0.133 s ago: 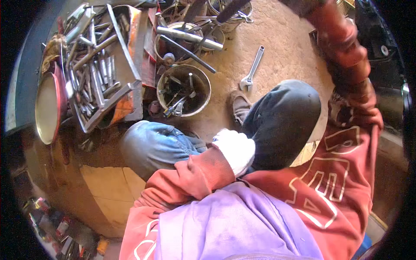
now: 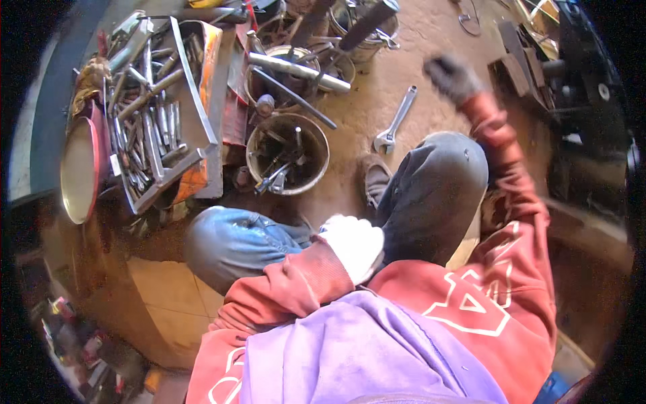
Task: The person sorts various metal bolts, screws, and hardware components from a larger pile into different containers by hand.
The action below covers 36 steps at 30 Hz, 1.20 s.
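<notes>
My left hand (image 2: 354,246), in a white glove, rests curled in a fist in my lap between my knees. Its fingers are wrapped inward, and whatever they may hold is hidden. Out ahead on the right, my right hand (image 2: 452,77) hovers over the floor in a dark, greyish glove. Motion smears its fingers. The nearest thing to it is an adjustable wrench (image 2: 398,120), lying on the floor just beyond my shoe, its jaw toward me and apart from both hands.
At the left stands an open metal tray (image 2: 210,145) full of sockets, rods and bars. A round bucket (image 2: 321,168) holding several tools sits beside it, with more tool-filled tins (image 2: 360,54) behind. Dark metal blocks (image 2: 515,71) lie at the right. A pale round lid (image 2: 81,172) leans far left.
My right hand has come back from the top edge into view, its arm drawn nearer to me. My left fist stays in my lap. The whole view has shifted slightly.
</notes>
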### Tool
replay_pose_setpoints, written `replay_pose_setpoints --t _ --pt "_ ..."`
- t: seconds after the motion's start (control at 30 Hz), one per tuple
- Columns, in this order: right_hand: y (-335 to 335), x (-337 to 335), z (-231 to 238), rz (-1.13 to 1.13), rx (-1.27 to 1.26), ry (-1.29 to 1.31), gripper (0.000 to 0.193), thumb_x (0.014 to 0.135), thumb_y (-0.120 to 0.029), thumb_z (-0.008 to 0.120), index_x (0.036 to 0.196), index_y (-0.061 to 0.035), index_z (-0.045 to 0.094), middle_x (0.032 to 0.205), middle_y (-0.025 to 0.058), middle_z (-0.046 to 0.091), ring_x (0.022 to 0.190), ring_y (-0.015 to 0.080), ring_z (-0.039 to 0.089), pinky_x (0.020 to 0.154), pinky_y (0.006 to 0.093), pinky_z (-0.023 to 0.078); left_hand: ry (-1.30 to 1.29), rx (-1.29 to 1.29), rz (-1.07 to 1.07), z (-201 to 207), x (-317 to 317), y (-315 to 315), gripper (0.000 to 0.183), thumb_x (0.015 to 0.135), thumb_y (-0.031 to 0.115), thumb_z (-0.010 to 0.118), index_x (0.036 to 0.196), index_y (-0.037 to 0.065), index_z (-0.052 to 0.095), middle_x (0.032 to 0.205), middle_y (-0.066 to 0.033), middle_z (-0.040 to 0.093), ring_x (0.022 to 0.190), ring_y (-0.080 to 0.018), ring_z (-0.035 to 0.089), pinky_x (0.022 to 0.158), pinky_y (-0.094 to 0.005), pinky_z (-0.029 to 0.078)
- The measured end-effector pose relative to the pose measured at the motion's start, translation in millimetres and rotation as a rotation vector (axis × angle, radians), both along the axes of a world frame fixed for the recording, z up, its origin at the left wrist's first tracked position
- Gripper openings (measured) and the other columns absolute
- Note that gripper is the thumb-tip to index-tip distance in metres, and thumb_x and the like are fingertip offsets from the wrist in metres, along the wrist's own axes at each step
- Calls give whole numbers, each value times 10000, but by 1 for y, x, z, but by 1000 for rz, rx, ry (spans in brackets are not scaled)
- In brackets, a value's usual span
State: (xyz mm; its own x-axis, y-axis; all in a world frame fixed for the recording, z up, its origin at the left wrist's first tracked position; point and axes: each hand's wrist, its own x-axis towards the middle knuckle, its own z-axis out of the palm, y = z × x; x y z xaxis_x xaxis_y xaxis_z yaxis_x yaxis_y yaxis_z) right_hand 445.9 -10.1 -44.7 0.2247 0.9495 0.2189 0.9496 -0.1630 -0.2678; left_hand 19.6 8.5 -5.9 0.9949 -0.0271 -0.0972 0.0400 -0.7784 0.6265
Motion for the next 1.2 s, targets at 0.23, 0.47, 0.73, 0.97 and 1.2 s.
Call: replay_pose_setpoints --t 0.23,0.47,0.73,0.97,1.2 --pt "-115 1 -231 -294 -989 110 156 950 -225 683 958 -71 709 787 87 694 726 215 653 653 377 526 -230 -51 433 82 24 72 362 820 150 776 1138 9 675 994 -170 716 905 -361 703 806 -433 553" --pt "-95 39 -221 -209 -1198 151 213 925 -263 695 983 -58 711 816 89 703 763 221 670 693 398 534 -248 614 1227 94 -19 130 453 1006 171 574 1404 -45 551 1440 -217 543 1359 -337 504 1145 -433 371" --pt "-86 31 -173 -204 -1232 248 287 897 -306 709 1012 -44 714 849 91 713 806 227 690 738 422 544 -105 619 1221 73 -30 157 550 1051 337 496 1456 -35 506 1496 -243 492 1404 -377 443 1189 -467 286" --pt "-110 -3 -134 -530 -1100 423 355 872 -344 722 1037 -31 717 877 93 723 843 233 707 778 443 553 -211 640 1219 67 -25 174 514 1003 272 570 1411 -39 563 1480 -269 493 1388 -416 448 1172 -516 306" --pt "-79 48 -99 -832 -308 849 181 891 -193 712 1010 -57 695 765 21 645 672 122 557 599 323 476 -193 790 1362 58 -25 187 513 948 322 683 1308 -40 629 1389 -278 558 1303 -466 496 1106 -561 380"
